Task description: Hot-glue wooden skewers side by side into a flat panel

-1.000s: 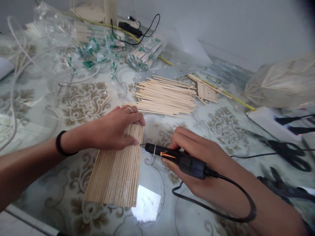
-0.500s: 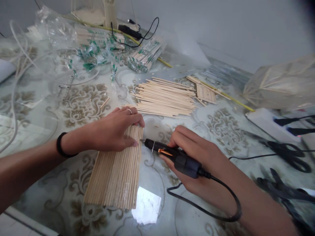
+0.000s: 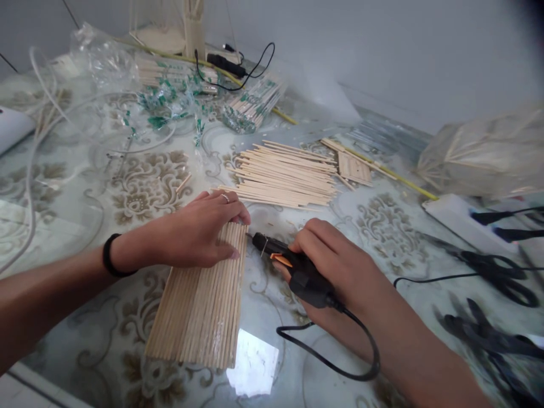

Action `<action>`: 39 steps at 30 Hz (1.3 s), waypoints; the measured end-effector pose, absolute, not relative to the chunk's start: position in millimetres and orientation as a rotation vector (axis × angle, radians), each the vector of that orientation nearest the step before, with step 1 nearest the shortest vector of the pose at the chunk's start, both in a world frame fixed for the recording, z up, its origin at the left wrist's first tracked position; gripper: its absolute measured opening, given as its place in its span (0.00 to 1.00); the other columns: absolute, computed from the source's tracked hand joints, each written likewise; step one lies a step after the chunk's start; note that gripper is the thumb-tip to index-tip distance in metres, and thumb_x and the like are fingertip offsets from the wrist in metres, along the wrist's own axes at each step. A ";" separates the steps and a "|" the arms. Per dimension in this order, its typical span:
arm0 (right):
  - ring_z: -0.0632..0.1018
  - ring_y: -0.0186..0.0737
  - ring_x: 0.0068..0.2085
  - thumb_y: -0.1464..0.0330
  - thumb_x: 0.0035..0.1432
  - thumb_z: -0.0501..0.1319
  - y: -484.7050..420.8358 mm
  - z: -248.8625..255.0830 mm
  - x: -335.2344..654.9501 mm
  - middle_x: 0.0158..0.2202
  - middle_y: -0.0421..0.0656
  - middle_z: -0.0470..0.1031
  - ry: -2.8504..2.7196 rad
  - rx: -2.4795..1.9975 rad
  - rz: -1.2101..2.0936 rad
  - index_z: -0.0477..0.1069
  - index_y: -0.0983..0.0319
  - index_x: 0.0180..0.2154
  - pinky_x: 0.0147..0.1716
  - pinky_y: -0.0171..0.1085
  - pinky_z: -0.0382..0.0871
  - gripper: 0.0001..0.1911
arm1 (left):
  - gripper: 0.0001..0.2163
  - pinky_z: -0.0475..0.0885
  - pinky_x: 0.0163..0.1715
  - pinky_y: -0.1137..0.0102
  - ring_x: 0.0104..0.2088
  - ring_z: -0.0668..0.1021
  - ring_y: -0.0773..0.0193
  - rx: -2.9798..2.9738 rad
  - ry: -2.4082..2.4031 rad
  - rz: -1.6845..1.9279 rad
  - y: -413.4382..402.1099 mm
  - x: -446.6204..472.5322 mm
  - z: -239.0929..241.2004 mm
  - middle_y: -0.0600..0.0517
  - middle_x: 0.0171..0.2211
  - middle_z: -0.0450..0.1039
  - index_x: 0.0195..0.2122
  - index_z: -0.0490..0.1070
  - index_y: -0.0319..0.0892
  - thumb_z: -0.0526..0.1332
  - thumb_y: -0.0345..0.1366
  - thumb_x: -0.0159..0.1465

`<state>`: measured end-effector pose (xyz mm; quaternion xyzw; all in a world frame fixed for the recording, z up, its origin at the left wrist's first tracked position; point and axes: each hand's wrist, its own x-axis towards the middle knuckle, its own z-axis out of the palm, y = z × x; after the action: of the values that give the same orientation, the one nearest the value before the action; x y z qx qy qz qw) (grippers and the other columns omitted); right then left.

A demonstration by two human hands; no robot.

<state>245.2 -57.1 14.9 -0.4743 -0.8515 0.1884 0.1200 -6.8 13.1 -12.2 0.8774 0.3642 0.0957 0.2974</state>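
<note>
A flat panel of wooden sticks, laid side by side, rests on the patterned table. My left hand grips its far end, thumb on top and fingers curled over the far edge. In my right hand is a black hot glue gun with an orange trigger, a finger against the trigger. The nozzle points left at the panel's right edge near its far corner; whether it touches I cannot tell. A black cord runs from the gun's rear in a loop under my wrist.
Loose sticks lie beyond my hands, with a small stick panel beside them. Wrapped stick bundles and plastic wrappers are farther back. Right: power strip, scissors, pliers. A white cable runs at left.
The glue gun's nozzle has shifted slightly up along the panel's right edge toward the far corner, and the gun has turned a little. The left hand keeps its hold; the view has tilted slightly.
</note>
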 end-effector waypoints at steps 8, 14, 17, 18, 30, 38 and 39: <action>0.70 0.45 0.38 0.74 0.59 0.62 -55.5 9.9 246.1 0.39 0.43 0.65 -2.477 -1.389 0.458 0.58 0.57 0.36 0.31 0.41 0.65 0.12 | 0.20 0.60 0.64 0.49 0.59 0.70 0.49 2.313 0.984 0.217 13.1 -6.6 -11.9 0.44 0.53 0.72 0.54 0.66 0.42 0.65 0.35 0.60; 0.70 0.45 0.37 0.73 0.57 0.65 -50.6 8.7 248.8 0.37 0.42 0.65 -2.429 -1.356 0.436 0.59 0.56 0.37 0.30 0.41 0.66 0.14 | 0.21 0.60 0.63 0.50 0.58 0.71 0.50 2.309 0.994 0.228 12.4 -6.1 -11.5 0.45 0.52 0.72 0.54 0.66 0.43 0.65 0.35 0.60; 0.70 0.46 0.38 0.72 0.57 0.66 -48.7 6.4 249.5 0.38 0.43 0.66 -2.433 -1.340 0.461 0.60 0.56 0.38 0.30 0.41 0.66 0.15 | 0.21 0.60 0.63 0.50 0.57 0.71 0.51 2.300 1.001 0.223 12.4 -5.9 -11.6 0.45 0.51 0.72 0.53 0.67 0.42 0.66 0.34 0.59; 0.70 0.46 0.38 0.72 0.58 0.66 -48.6 5.6 249.5 0.38 0.43 0.66 -2.431 -1.338 0.464 0.60 0.56 0.38 0.30 0.41 0.66 0.14 | 0.20 0.60 0.63 0.50 0.58 0.71 0.51 2.296 1.004 0.223 12.4 -5.9 -11.8 0.45 0.51 0.72 0.53 0.67 0.42 0.66 0.34 0.59; 0.69 0.45 0.38 0.75 0.57 0.64 -47.9 9.4 247.8 0.38 0.42 0.64 -2.452 -1.302 0.535 0.58 0.56 0.37 0.31 0.41 0.63 0.15 | 0.19 0.60 0.63 0.51 0.59 0.71 0.49 2.293 1.014 0.228 12.6 -5.1 -12.5 0.45 0.52 0.72 0.51 0.68 0.42 0.67 0.35 0.59; 0.68 0.43 0.35 0.73 0.59 0.63 -47.5 11.6 249.7 0.36 0.41 0.63 -2.471 -1.279 0.605 0.59 0.57 0.36 0.30 0.39 0.61 0.12 | 0.20 0.60 0.63 0.53 0.59 0.71 0.49 2.311 1.020 0.214 13.3 -2.9 -11.3 0.45 0.52 0.73 0.51 0.69 0.41 0.68 0.33 0.57; 0.68 0.43 0.35 0.73 0.60 0.63 -47.5 12.0 249.7 0.35 0.41 0.63 -2.468 -1.272 0.612 0.59 0.57 0.35 0.30 0.39 0.61 0.12 | 0.20 0.61 0.63 0.54 0.59 0.71 0.49 2.317 1.018 0.215 13.5 -2.7 -11.0 0.45 0.52 0.73 0.51 0.69 0.41 0.68 0.33 0.57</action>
<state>249.7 -47.5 12.0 -0.4425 -0.8584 0.2128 0.1486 -2.7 13.5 -11.0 0.8713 0.3829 0.0807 0.2962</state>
